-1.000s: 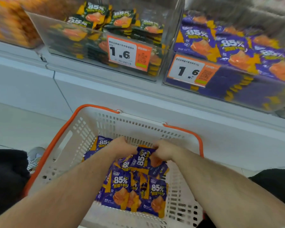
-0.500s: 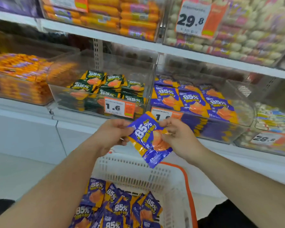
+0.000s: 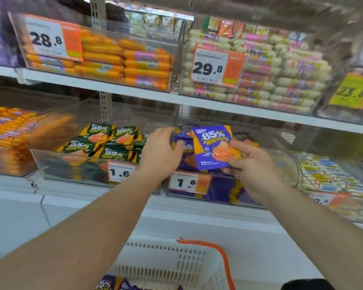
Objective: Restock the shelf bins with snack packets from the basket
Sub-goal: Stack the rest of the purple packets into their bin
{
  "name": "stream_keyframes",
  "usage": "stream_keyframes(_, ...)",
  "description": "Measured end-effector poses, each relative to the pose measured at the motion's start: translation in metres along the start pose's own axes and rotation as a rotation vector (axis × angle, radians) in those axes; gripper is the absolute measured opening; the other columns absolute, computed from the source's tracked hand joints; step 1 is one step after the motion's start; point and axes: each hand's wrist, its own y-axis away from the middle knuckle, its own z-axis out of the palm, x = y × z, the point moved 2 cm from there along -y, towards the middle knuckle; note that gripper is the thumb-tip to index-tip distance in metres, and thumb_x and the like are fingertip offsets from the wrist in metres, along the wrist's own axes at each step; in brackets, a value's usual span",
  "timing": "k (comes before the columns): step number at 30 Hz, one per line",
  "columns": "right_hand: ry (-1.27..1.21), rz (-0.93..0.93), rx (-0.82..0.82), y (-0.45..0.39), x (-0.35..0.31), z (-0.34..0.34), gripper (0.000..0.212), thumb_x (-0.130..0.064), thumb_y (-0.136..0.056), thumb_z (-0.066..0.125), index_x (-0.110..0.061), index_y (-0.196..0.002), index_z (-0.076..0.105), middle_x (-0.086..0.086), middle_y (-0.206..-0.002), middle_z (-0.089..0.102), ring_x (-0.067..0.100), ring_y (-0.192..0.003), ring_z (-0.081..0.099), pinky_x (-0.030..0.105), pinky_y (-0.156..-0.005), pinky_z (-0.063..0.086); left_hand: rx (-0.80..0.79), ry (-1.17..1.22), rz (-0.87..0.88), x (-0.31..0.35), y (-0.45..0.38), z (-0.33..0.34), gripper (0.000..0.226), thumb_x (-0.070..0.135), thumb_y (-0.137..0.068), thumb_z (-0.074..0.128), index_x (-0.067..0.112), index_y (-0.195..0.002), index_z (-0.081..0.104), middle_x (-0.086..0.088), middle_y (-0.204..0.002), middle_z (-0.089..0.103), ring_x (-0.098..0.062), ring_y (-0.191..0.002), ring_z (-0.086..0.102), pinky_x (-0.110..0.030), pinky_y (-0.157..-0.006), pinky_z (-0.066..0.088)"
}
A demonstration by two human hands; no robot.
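Note:
My right hand (image 3: 254, 172) grips a purple "85%" snack packet (image 3: 213, 147) by its lower right corner and holds it upright over the clear bin of purple packets (image 3: 222, 191), which carries a 1.6 price tag. My left hand (image 3: 160, 153) reaches over the left end of that bin, fingers and thumb closed on another purple packet (image 3: 181, 141) that lies mostly behind the hand. The white basket with an orange rim (image 3: 176, 262) sits below at the bottom edge, with more purple packets (image 3: 122, 285) inside.
A clear bin of green "85%" packets (image 3: 105, 141) stands just left of the purple bin. Orange packets (image 3: 6, 130) fill the far-left bin. The shelf above (image 3: 134, 92) holds bins of orange sausages (image 3: 124, 59) and white sausages (image 3: 281, 80). Another bin (image 3: 327, 174) stands at right.
Both hands rose from the basket with purple packets and moved forward to the purple bin. The packets held together between the hands are now split, one in each hand.

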Motion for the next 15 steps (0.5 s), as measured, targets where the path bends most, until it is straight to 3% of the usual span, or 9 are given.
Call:
stream_keyframes(2,0.098,-0.005,0.064,-0.023,-0.006,-0.011,0.049,0.014,-0.088,0.053,-0.007,-0.132,0.051,0.005,-0.100,0.067,0.018,-0.068,0.062,0.022,-0.053,0.051,-0.086,-0.198,0.094,0.001,-0.009,0.016,0.054,0.034,-0.094,0.054,0.011,-0.142,0.043,-0.007,-0.148,0.042,-0.027,-0.136,0.037,-0.040,-0.112,0.031)
stream_keyframes(4,0.194,-0.005,0.121,-0.046,-0.014,-0.018,0.044,0.011,-0.087,0.055,-0.010,-0.127,0.055,0.008,-0.095,0.064,0.015,-0.063,0.054,0.019,-0.048,0.045,-0.164,-0.290,0.082,-0.004,-0.012,0.031,0.061,0.037,-0.095,0.051,0.011,-0.148,0.034,-0.004,-0.157,0.027,-0.024,-0.142,0.029,-0.040,-0.115,0.028)
stream_keyframes(6,0.270,-0.014,0.177,-0.071,-0.020,-0.022,0.033,0.008,-0.087,0.058,-0.009,-0.115,0.060,0.009,-0.088,0.061,0.016,-0.066,0.052,0.018,-0.055,0.044,-0.158,-0.277,0.052,-0.008,-0.009,0.038,0.057,0.037,-0.096,0.048,0.012,-0.147,0.037,-0.001,-0.158,0.025,-0.022,-0.139,0.034,-0.040,-0.112,0.034)
stream_keyframes(8,0.367,0.002,0.207,-0.098,-0.020,-0.021,0.025,0.006,-0.088,0.057,0.000,-0.111,0.062,0.013,-0.084,0.061,0.020,-0.071,0.051,0.027,-0.067,0.040,-0.126,-0.257,0.035,-0.008,-0.006,0.039,0.054,0.035,-0.097,0.047,0.012,-0.145,0.039,0.002,-0.158,0.024,-0.021,-0.135,0.040,-0.038,-0.107,0.039)
stream_keyframes(10,0.453,0.077,0.228,-0.121,-0.016,-0.016,0.010,0.004,-0.090,0.052,0.007,-0.097,0.059,0.022,-0.081,0.057,0.020,-0.068,0.044,0.033,-0.061,0.035,-0.126,-0.261,0.025,-0.006,-0.004,0.039,0.053,0.034,-0.098,0.046,0.013,-0.146,0.038,0.003,-0.159,0.021,-0.020,-0.133,0.042,-0.037,-0.104,0.040)
stream_keyframes(11,0.518,0.107,0.230,-0.129,-0.015,-0.014,0.008,0.002,-0.092,0.049,0.001,-0.085,0.054,0.020,-0.077,0.051,0.020,-0.066,0.041,0.033,-0.056,0.033,-0.129,-0.263,0.024,-0.006,-0.004,0.039,0.053,0.034,-0.098,0.046,0.013,-0.146,0.037,0.004,-0.160,0.020,-0.020,-0.133,0.042,-0.037,-0.104,0.040)
stream_keyframes(13,0.566,0.144,0.154,-0.147,-0.007,-0.010,0.017,-0.003,-0.094,0.051,-0.008,-0.077,0.050,0.010,-0.076,0.050,0.021,-0.067,0.047,0.031,-0.056,0.041,-0.130,-0.262,0.017,-0.006,-0.004,0.038,0.053,0.034,-0.098,0.046,0.014,-0.146,0.037,0.005,-0.160,0.020,-0.020,-0.133,0.043,-0.037,-0.103,0.040)
stream_keyframes(15,0.636,0.126,0.103,-0.160,-0.001,-0.005,0.005,-0.012,-0.091,0.062,-0.008,-0.093,0.061,0.011,-0.095,0.062,0.024,-0.084,0.059,0.036,-0.077,0.055,-0.126,-0.257,0.015,-0.006,-0.004,0.038,0.053,0.035,-0.097,0.046,0.014,-0.145,0.039,0.005,-0.159,0.020,-0.019,-0.131,0.044,-0.037,-0.102,0.043)
